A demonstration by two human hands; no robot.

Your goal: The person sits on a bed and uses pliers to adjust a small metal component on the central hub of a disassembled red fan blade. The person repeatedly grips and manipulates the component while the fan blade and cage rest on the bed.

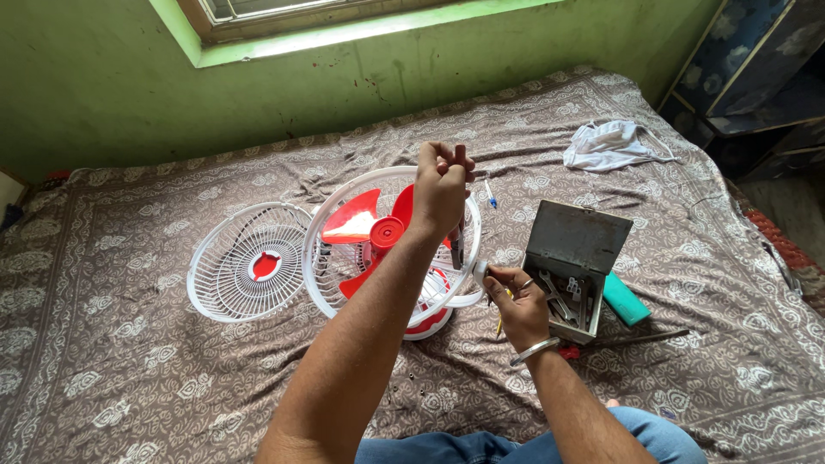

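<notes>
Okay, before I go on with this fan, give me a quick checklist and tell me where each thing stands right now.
1. Left hand grips the screwdriver upright: ok.
2. Right hand steadies the fan guard rim: ok.
3. Tip seated in a screw: cannot tell, hidden.
4. Front grille off, lying flat beside the fan: ok.
5. Toolbox open beside the right hand: ok.
6. Red blades clear of fingers: ok.

Glossy plastic fan (378,236), dull metal toolbox (574,241), patterned cloth bedspread (129,378)
</notes>
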